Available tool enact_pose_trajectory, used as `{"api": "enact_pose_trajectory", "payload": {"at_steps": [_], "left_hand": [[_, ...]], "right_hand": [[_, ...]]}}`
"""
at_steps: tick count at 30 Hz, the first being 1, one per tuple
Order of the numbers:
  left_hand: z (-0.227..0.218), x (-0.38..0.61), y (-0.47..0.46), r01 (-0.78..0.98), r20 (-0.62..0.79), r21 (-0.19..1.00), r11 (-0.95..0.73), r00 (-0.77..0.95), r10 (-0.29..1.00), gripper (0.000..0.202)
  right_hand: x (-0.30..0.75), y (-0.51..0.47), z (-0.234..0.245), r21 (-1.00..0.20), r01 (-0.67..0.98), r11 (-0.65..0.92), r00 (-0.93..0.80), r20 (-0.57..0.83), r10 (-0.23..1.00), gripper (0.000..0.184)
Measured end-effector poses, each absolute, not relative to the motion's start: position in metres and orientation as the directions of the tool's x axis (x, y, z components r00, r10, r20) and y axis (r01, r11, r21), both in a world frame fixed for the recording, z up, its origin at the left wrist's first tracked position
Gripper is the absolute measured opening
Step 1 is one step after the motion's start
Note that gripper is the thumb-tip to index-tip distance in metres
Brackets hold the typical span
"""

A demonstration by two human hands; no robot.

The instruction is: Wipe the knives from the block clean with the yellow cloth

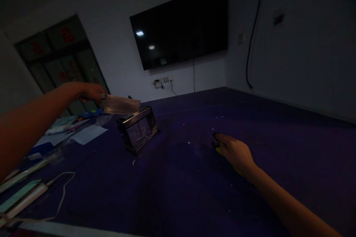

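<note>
My left hand is closed around the handle of a cleaver, whose broad rectangular blade points right. The blade is level with the top of a black-framed stand with clear sides, which looks like a knife block. Whether blade and stand touch, I cannot tell. A small dark piece sticks up behind the blade. On the right, my right hand rests low over the purple tabletop, its fingers curled over a yellow and black object. Most of that object is hidden under the hand.
Small white scraps dot the tabletop. To the left lie sheets of paper, plastic wrapping, a phone-like slab and a white cable. A large screen hangs on the wall behind.
</note>
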State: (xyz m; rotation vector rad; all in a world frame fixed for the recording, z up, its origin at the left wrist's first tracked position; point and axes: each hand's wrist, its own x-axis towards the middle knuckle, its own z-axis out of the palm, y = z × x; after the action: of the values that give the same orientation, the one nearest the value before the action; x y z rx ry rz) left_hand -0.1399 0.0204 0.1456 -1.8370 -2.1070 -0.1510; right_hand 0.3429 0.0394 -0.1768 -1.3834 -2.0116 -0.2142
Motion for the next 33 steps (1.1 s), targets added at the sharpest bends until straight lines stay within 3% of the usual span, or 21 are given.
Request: {"api": "enact_pose_trajectory", "payload": {"at_steps": [2, 3, 7, 13, 20, 33], "left_hand": [[0.144, -0.133, 0.024, 0.928, 0.076, -0.330, 0.170, -0.154, 0.985, 0.026], [0.143, -0.128, 0.026, 0.893, 0.036, -0.424, 0.154, -0.153, 0.988, 0.028], [0.144, -0.111, 0.037, 0.775, 0.218, -0.618, 0.132, 0.008, 0.976, 0.036], [0.146, -0.090, 0.055, 0.543, 0.229, -0.839, -0.025, 0.395, 0.890, 0.020], [0.127, -0.059, 0.099, 0.409, 0.173, -0.906, -0.113, 0.599, 0.782, 0.022], [0.026, -0.046, 0.146, 0.481, 0.127, -0.848, -0.222, 0.592, 0.796, 0.025]], "right_hand": [[0.343, 0.039, -0.177, -0.234, 0.877, 0.420, -0.208, 0.602, 0.771, 0.040], [0.343, 0.039, -0.177, -0.232, 0.878, 0.419, -0.211, 0.599, 0.773, 0.040], [0.342, 0.040, -0.176, -0.230, 0.884, 0.407, -0.209, 0.584, 0.785, 0.040], [0.341, 0.040, -0.176, -0.227, 0.886, 0.404, -0.214, 0.573, 0.791, 0.040], [0.339, 0.038, -0.173, -0.201, 0.892, 0.405, -0.233, 0.561, 0.794, 0.040], [0.337, 0.034, -0.172, -0.235, 0.868, 0.438, -0.245, 0.565, 0.788, 0.041]]}}
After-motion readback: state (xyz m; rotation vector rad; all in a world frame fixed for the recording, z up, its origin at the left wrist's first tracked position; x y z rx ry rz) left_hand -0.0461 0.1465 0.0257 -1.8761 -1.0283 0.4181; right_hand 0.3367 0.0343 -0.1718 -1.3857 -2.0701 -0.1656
